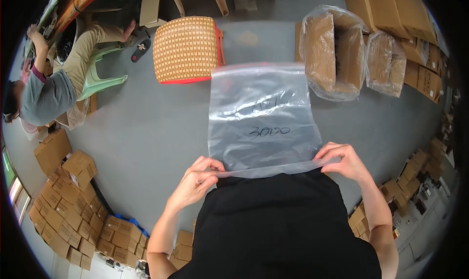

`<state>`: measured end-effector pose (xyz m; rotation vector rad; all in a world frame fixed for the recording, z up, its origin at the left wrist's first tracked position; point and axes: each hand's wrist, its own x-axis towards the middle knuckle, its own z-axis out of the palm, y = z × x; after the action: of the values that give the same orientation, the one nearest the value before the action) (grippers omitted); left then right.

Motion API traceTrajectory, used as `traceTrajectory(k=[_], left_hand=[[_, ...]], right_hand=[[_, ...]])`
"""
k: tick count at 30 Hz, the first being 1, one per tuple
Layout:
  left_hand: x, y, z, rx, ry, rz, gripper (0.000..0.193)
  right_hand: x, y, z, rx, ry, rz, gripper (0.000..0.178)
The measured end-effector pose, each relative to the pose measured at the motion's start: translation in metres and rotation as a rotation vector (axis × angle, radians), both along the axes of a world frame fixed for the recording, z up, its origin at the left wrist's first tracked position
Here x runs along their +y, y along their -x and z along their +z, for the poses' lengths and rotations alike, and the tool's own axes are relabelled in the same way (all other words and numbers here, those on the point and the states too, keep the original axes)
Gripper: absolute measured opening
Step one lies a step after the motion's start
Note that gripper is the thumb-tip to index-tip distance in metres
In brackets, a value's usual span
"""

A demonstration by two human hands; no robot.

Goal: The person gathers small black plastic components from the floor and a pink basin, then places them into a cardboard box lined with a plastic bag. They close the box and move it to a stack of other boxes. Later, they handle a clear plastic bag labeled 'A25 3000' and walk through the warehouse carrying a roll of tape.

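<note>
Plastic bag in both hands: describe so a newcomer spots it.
Find the wearer's black clothing, bottom centre. Above it, left hand and right hand pinch the near edge of a clear plastic bag. Unlike crumpled plastic around the cartons, upper right, it is spread out and bears black handwriting.

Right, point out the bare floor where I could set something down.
Grey floor lies bare between the green stool and the plastic bag, and right of the bag, this side of the wrapped cartons. The lower left is crowded with stacked boxes.
</note>
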<state>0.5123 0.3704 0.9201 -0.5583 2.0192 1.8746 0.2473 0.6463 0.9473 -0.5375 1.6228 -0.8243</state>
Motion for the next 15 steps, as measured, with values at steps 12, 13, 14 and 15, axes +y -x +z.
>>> traceTrajectory(k=[12, 13, 14, 15], left_hand=[[0.003, 0.002, 0.032, -0.086, 0.087, 0.137, 0.024], [0.001, 0.004, 0.040, -0.114, 0.148, 0.074, 0.032], [0.000, 0.005, 0.043, -0.135, 0.189, 0.052, 0.034], [0.000, 0.005, 0.046, -0.156, 0.230, 0.031, 0.036]], right_hand=[[-0.017, -0.017, 0.041, -0.070, -0.310, -0.252, 0.029], [-0.017, -0.015, 0.045, 0.038, -0.240, -0.047, 0.033], [-0.017, -0.012, 0.047, 0.146, -0.166, 0.157, 0.036], [-0.019, -0.017, 0.049, 0.212, -0.171, 0.169, 0.042]])
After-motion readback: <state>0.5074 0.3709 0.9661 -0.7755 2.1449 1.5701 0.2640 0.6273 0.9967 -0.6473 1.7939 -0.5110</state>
